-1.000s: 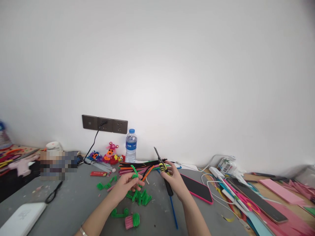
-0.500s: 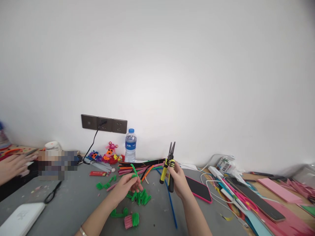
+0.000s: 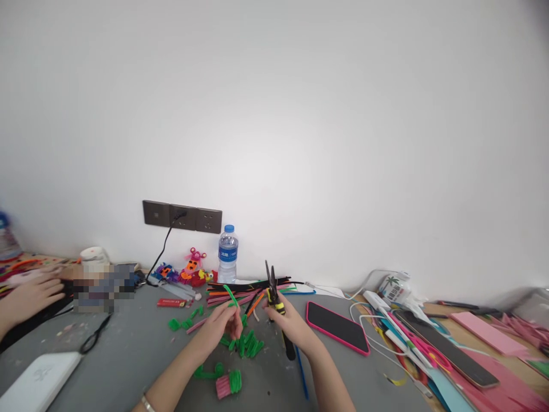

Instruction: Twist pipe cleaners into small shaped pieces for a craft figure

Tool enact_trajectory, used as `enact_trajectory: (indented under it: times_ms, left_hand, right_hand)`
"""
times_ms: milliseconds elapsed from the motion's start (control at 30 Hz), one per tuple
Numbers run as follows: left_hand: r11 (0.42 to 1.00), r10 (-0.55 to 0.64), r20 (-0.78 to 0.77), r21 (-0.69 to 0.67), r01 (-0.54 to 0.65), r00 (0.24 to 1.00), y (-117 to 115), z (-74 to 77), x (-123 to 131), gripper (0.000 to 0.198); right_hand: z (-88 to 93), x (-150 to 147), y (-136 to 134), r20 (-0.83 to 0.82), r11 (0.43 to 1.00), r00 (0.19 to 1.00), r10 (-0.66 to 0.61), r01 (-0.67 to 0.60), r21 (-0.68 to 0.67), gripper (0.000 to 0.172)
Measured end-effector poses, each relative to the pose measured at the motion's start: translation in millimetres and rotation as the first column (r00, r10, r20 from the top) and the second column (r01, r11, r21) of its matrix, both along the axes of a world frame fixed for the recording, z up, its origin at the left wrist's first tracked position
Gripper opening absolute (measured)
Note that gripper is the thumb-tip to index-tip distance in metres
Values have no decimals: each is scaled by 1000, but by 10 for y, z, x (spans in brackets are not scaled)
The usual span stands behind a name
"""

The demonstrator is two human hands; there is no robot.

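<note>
Between the fingers of my left hand (image 3: 221,326) is a green pipe cleaner (image 3: 230,294), its free end pointing up. My right hand (image 3: 291,325) grips yellow-and-black pliers (image 3: 274,297), jaws upward and slightly apart, just to the right of the left hand. Under the left hand lies a pile of short green pipe cleaner pieces (image 3: 247,344). Closer to me are a curled green piece (image 3: 208,372) and a pink-and-green pipe cleaner bundle (image 3: 229,384). A blue pipe cleaner (image 3: 302,375) runs beside my right wrist.
Behind my hands lie assorted pipe cleaners (image 3: 218,293) and a water bottle (image 3: 228,254). A pink-edged phone (image 3: 338,327) sits right, near cables and pink scissors (image 3: 433,356). At left are a white power bank (image 3: 40,380) and another person's hand (image 3: 36,297).
My right hand has moved left with the pliers, turning them, and they are now closer to the left hand. The green pipe cleaner has shifted slightly left. The other person's hand has moved right.
</note>
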State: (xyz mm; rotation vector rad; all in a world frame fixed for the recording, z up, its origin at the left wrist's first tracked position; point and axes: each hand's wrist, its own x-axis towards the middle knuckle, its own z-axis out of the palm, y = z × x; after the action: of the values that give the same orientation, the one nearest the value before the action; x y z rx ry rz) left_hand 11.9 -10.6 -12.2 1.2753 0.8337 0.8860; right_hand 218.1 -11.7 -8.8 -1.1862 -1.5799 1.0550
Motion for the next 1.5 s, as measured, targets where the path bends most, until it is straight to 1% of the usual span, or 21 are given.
enact_trajectory:
  times_ms: [33, 100, 200, 267, 367, 467, 533, 600, 700, 800, 933, 1100, 1267, 1500]
  left_hand:
    - [1000, -15, 46, -4, 15, 999, 20, -28, -2, 31]
    - [999, -42, 109, -3, 43, 993, 64, -78, -10, 27]
    - [998, -62, 121, -11, 64, 991, 93, -82, -27, 26]
    - [999, -31, 93, -8, 32, 995, 72, -29, -37, 29]
    - [999, 42, 48, 20, -43, 998, 20, 72, -45, 37]
    - [993, 101, 6, 55, -101, 995, 11, 113, -48, 43]
    - [989, 128, -19, 82, -126, 992, 31, 96, -52, 44]
    - [982, 155, -48, 113, -149, 987, 54, 60, -58, 44]
    - [968, 189, -97, 187, -169, 977, 68, 4, -64, 44]
    - [946, 205, -157, 285, -154, 966, 55, -22, -68, 43]
    - [927, 204, -235, 360, -110, 950, 28, -11, -73, 41]
    - [928, 175, -278, 367, -64, 944, 6, 10, -70, 39]
    - [932, 147, -293, 360, -33, 945, -9, 8, -65, 39]
    - [941, 126, -265, 337, -30, 956, -9, 8, -73, 40]
  right_hand:
    - [-1, -47, -5, 34, 1000, 999, 9, -10, 25, 14]
    - [-9, -139, -13, 104, 995, 994, -19, 8, 104, 9]
    - [-26, -234, -24, 233, 980, 968, -90, 44, 197, 5]
    - [-26, -252, -32, 298, 970, 944, -144, 74, 233, 8]
    - [6, -213, -46, 335, 948, 914, -228, 131, 289, 12]
    - [50, -139, -59, 379, 939, 888, -261, 143, 311, 16]
    - [71, -95, -68, 432, 949, 871, -234, 109, 294, 18]
    - [82, -66, -79, 490, 963, 851, -189, 63, 263, 16]
    - [100, -46, -104, 563, 979, 817, -125, 8, 206, 17]
    - [125, -32, -138, 614, 991, 788, -57, -31, 132, 18]
    - [139, -2, -177, 630, 997, 776, 36, -74, 35, 12]
    - [130, 16, -200, 611, 996, 786, 92, -80, -47, 13]
    - [175, 11, -220, 577, 988, 802, 153, -111, -107, 10]
    - [199, 27, -230, 572, 985, 803, 169, -120, -123, 9]
